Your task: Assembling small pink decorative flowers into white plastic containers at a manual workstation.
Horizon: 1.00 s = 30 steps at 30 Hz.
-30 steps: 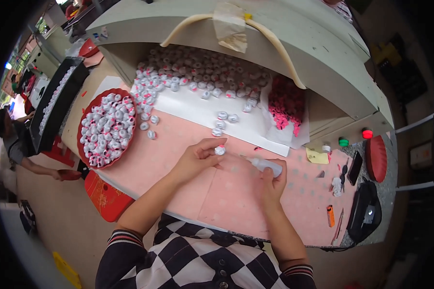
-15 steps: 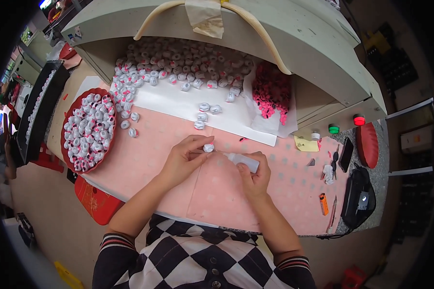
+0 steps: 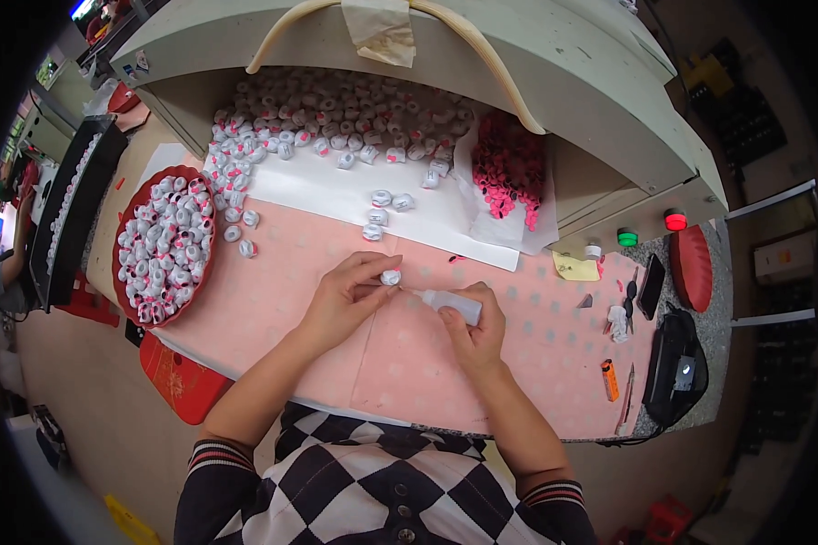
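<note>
My left hand (image 3: 348,295) pinches a small white rounded piece (image 3: 391,276) with a pink mark between thumb and fingertips, over the middle of the pink cloth. From the right, my right hand (image 3: 478,327) grips a translucent squeeze bottle (image 3: 454,306), tilted so that its thin nozzle points left at the piece. Tip and piece are very close; whether they touch I cannot tell. Just beyond, several similar white pieces (image 3: 378,217) stand in a small group on and beside a white sheet (image 3: 327,197).
A red scalloped tray (image 3: 211,238) full of white pieces lies left. More fill the grey hooded cabinet (image 3: 600,100), beside a heap of pink bits (image 3: 509,168). At right are an orange lighter (image 3: 610,380), tweezers (image 3: 626,400), a phone (image 3: 651,289) and a black pouch (image 3: 674,372).
The bottle has shifted slightly left, bringing its nozzle nearer the white piece. My left hand keeps the same pinch. The whole view has shifted a little.
</note>
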Motion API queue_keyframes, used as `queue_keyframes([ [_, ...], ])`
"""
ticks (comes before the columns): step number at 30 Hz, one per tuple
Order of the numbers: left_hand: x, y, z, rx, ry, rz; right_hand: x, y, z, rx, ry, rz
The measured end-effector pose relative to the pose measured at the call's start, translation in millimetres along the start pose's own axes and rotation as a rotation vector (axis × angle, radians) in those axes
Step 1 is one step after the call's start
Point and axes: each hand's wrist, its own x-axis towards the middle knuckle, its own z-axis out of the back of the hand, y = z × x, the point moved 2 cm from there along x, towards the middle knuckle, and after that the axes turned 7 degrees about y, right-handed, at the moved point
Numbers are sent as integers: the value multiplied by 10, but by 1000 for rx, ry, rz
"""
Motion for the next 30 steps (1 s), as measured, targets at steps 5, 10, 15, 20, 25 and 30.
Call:
queue_keyframes([
  [5,5,29,2,-3,-6,-19,-12,-17,19,0,-45,-24],
  [10,-7,39,8,-22,11,29,4,-39,11,-14,-54,16],
  [15,-17,84,30,-86,18,85,-26,-75,31,1,-64,2],
  [20,-19,93,34,-107,30,95,-26,-76,25,3,-71,3],
  [25,-24,84,29,-114,36,81,-13,-57,18,0,-60,11],
  [30,-22,65,32,-103,35,95,-19,-58,29,-16,-70,-23],
])
